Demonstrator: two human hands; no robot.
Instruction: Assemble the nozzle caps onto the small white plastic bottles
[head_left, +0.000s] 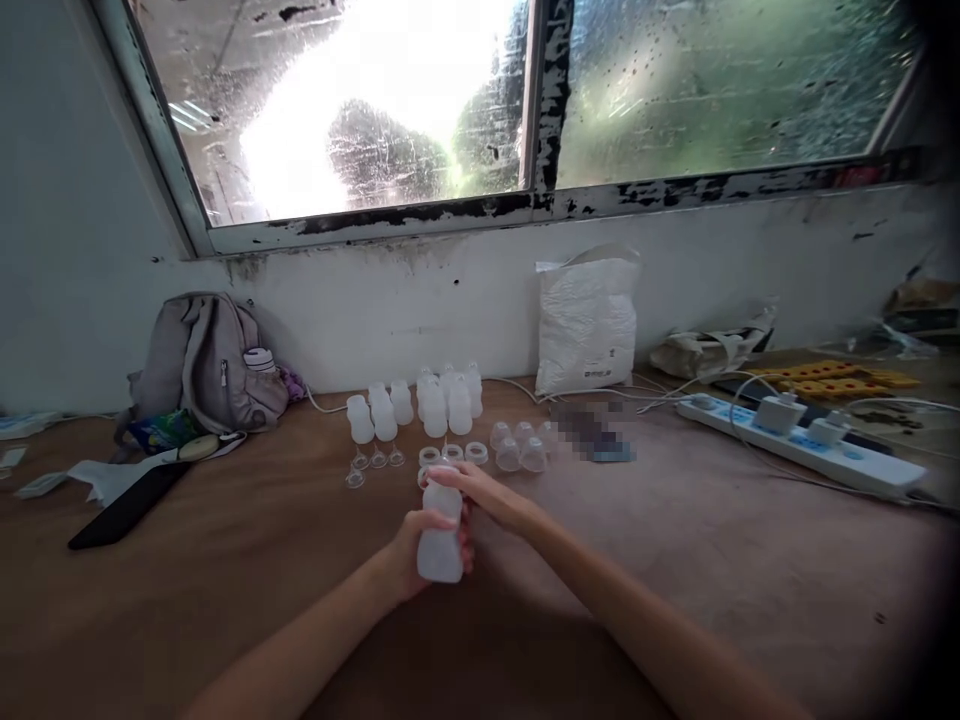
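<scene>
A frosted white baby bottle (440, 550) is tilted in front of me, its base toward me. My left hand (411, 545) is closed around its body, the thumb lying across the front. My right hand (480, 488) grips the bottle's top end, fingers over the neck; a clear teat tip shows faintly there, and the rest of the top is hidden. Just beyond are several white screw rings (475, 454). Clear teats (355, 477) lie to their left, and clear dome caps (533, 455) stand to their right.
Several frosted bottles (361, 420) stand in groups farther back. A grey backpack (202, 360) and a black flat case (129, 506) are at the left. Against the wall leans a white plastic bag (586, 325). A power strip (795, 440) with cables lies at the right.
</scene>
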